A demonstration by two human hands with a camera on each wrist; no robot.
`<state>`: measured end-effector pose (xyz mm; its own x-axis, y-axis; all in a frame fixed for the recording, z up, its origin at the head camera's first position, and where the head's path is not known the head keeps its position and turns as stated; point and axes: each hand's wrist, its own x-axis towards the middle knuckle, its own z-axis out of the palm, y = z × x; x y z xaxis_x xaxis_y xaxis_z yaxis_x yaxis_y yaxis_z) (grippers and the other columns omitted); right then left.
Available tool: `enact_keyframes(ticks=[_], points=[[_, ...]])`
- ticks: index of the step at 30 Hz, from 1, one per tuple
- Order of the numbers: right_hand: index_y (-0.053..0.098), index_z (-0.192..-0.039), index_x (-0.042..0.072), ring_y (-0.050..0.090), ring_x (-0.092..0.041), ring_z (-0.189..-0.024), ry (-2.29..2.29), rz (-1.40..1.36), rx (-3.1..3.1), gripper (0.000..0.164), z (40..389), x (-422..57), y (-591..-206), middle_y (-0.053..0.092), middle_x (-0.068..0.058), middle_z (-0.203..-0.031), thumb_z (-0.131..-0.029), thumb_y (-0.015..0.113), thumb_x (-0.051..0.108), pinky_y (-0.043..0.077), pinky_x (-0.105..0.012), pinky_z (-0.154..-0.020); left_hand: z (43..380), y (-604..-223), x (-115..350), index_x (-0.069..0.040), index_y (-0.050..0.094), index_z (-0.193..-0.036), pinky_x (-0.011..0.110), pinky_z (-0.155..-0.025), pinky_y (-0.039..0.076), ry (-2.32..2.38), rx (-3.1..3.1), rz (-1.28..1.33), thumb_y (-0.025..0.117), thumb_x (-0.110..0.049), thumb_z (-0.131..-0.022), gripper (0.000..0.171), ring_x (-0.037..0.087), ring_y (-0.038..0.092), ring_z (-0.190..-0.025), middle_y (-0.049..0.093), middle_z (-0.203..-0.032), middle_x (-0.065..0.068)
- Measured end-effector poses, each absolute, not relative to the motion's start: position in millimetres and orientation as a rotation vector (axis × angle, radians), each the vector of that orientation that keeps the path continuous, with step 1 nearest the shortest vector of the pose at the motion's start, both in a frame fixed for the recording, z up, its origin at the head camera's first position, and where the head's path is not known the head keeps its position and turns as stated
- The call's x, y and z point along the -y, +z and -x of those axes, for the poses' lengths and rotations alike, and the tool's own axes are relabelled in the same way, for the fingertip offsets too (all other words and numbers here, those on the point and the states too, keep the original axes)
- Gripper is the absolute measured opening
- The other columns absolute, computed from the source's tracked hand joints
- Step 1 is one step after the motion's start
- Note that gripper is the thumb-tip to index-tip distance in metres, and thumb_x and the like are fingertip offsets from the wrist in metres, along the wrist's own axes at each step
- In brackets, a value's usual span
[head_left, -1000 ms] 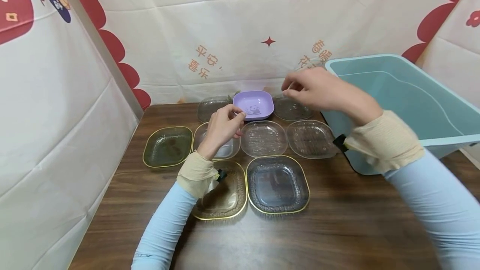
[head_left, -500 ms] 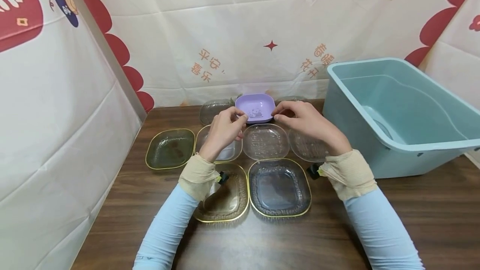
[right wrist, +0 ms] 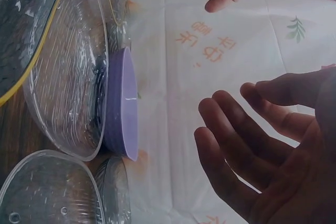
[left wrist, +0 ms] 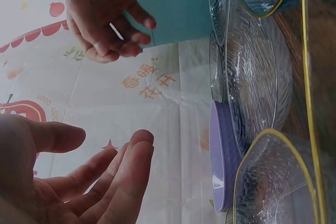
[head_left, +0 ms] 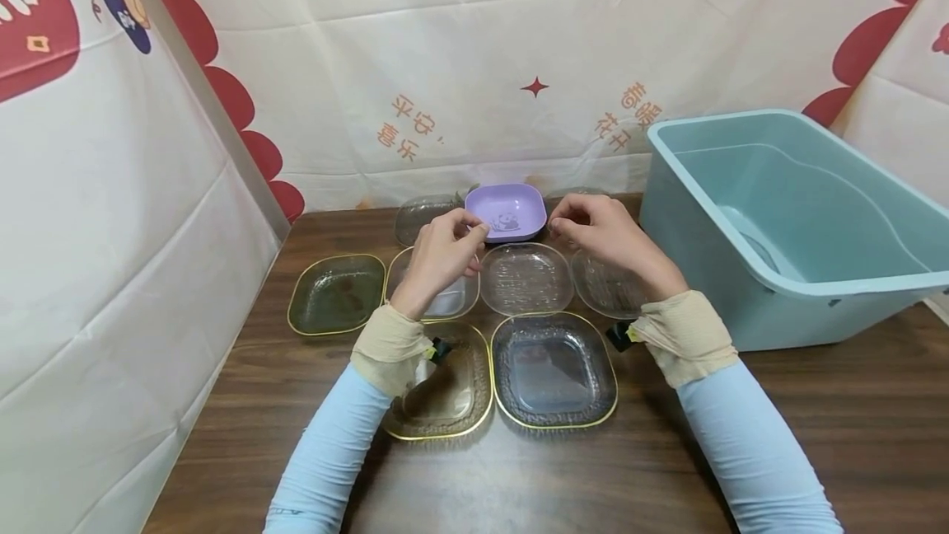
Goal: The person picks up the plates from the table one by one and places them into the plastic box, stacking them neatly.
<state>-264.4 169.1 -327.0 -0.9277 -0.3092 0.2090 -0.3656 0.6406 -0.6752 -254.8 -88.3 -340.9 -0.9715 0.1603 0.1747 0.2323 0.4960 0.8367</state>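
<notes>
Both hands hover above the plates with nothing held. In the head view my left hand point(head_left: 443, 252) is over a clear gold-rimmed plate point(head_left: 454, 300); the left wrist view shows its fingers loosely bent and apart. My right hand point(head_left: 604, 231) hangs to the right of a purple dish point(head_left: 507, 211) with a panda picture, its fingers loosely bent and apart in the right wrist view. Between and below the hands lies a clear ribbed plate point(head_left: 525, 279). Another clear plate point(head_left: 604, 285) is partly hidden under the right forearm.
A large teal bin point(head_left: 749, 287) stands at the right. Nearer are a dark grey gold-rimmed plate point(head_left: 553, 371) and an amber one point(head_left: 445, 402); a green plate point(head_left: 336, 295) lies left. A dark clear plate point(head_left: 418, 219) sits by the back curtain point(head_left: 474, 89).
My right hand has come down and left from beside the bin to near the purple dish, then nearly stopped. The left hand has stayed in place. The plates look unmoved.
</notes>
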Motion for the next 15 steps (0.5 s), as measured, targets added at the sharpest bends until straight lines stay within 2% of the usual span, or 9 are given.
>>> enact_keyframes(ticks=[7,11,15], points=[[0.072,-0.103,0.003,0.068,-0.02,-0.079,1.164,-0.566,2.793,0.018,263.0,-172.9,-325.7,0.074,-0.012,-0.094,-0.104,0.062,0.018,0.056,-0.023,-0.066,257.5,-336.8,97.5,-0.011,0.07,-0.11,0.033,-0.056,0.065,-1.5,2.629,0.344,0.061,-0.029,-0.102,0.022,0.027,0.077,-0.065,0.076,-0.089,0.007],[0.072,-0.104,0.002,0.068,-0.012,-0.077,1.168,-0.592,2.805,0.02,263.5,-173.4,-324.3,0.074,-0.014,-0.095,-0.105,0.061,0.019,0.057,-0.022,-0.066,258.2,-336.1,107.9,-0.008,0.07,-0.113,0.031,-0.056,0.065,-1.51,2.635,0.33,0.061,-0.029,-0.103,0.025,0.025,0.077,-0.065,0.076,-0.091,0.01],[0.072,-0.103,0.003,0.069,-0.011,-0.075,1.183,-0.619,2.804,0.018,264.4,-170.6,-324.3,0.075,-0.012,-0.093,-0.105,0.062,0.018,0.058,-0.023,-0.066,259.7,-335.3,128.2,-0.008,0.07,-0.113,0.033,-0.057,0.065,-1.439,2.675,0.29,0.061,-0.031,-0.103,0.027,0.024,0.076,-0.065,0.077,-0.093,0.011]])
